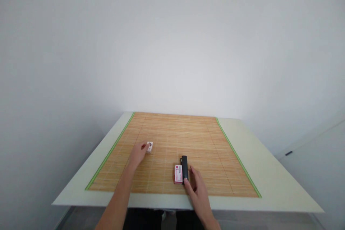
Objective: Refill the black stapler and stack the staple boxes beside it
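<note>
A bamboo mat [172, 133] with green side edges covers a pale table [269, 172]. My left hand [138, 153] reaches out over the mat's left part, its fingers pinched on a small white box [150, 147]. My right hand [198, 188] lies near the front edge, its fingertips touching the near end of a black stapler [184, 167]. A small red and white box [178, 174] lies flat on the mat right beside the stapler's left side.
A plain white wall rises behind the table. A white cabinet front with a dark handle [288, 153] stands at the right. Dark floor shows below the table's front edge.
</note>
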{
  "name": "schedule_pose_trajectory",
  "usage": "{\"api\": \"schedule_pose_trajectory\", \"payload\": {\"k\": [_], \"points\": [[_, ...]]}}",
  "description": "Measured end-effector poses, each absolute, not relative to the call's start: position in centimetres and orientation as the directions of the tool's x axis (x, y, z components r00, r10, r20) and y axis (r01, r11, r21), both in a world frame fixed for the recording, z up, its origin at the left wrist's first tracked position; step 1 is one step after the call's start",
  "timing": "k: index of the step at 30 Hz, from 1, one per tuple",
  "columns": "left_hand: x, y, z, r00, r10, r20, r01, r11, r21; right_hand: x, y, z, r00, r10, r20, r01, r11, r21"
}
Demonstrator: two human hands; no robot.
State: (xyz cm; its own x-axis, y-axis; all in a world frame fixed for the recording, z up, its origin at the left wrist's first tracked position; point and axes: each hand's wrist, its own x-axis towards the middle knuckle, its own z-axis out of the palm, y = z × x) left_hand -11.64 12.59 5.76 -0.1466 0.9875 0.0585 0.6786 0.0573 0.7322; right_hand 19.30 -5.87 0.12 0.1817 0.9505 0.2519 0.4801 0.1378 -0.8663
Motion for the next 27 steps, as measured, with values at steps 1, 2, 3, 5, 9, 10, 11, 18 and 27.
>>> {"api": "schedule_pose_trajectory", "payload": {"k": [1, 2, 3, 5, 9, 10, 11, 18, 27], "points": [[-10.9, 12.5, 5.6, -0.115, 0.992, 0.044, 0.659, 0.043, 0.751, 19.0, -6.2, -0.2, 0.176, 0.948, 0.267, 0.505, 0.145, -0.851], [-10.0, 12.3, 5.4, -0.081, 0.996, 0.030, 0.635, 0.029, 0.772, 18.8, -6.5, -0.5, 0.160, 0.948, 0.276, 0.530, 0.153, -0.834], [-8.9, 11.9, 5.2, -0.050, 0.999, 0.018, 0.610, 0.016, 0.792, 18.6, -6.8, -0.7, 0.134, 0.949, 0.286, 0.558, 0.166, -0.813], [-6.8, 11.0, 4.7, -0.002, 1.000, 0.003, 0.563, -0.001, 0.826, 18.4, -7.2, -1.3, 0.090, 0.943, 0.319, 0.626, 0.196, -0.755], [-3.0, 9.2, 3.7, 0.069, 0.998, 0.000, 0.482, -0.033, 0.876, 18.4, -7.0, -2.0, 0.067, 0.926, 0.372, 0.746, 0.201, -0.635], [-2.2, 8.8, 3.4, 0.084, 0.996, 0.002, 0.465, -0.041, 0.884, 18.4, -6.9, -2.1, 0.063, 0.924, 0.377, 0.761, 0.200, -0.618], [-1.5, 8.5, 3.2, 0.099, 0.995, 0.005, 0.451, -0.049, 0.891, 18.5, -6.8, -2.3, 0.057, 0.923, 0.381, 0.771, 0.202, -0.605], [1.3, 7.6, 1.9, 0.187, 0.982, 0.022, 0.379, -0.093, 0.921, 18.4, -6.6, -3.2, 0.058, 0.937, 0.344, 0.789, 0.168, -0.591], [1.8, 5.9, 1.2, 0.154, 0.987, 0.053, 0.341, -0.104, 0.934, 18.1, -6.3, -3.5, 0.092, 0.926, 0.365, 0.801, 0.149, -0.580]]}}
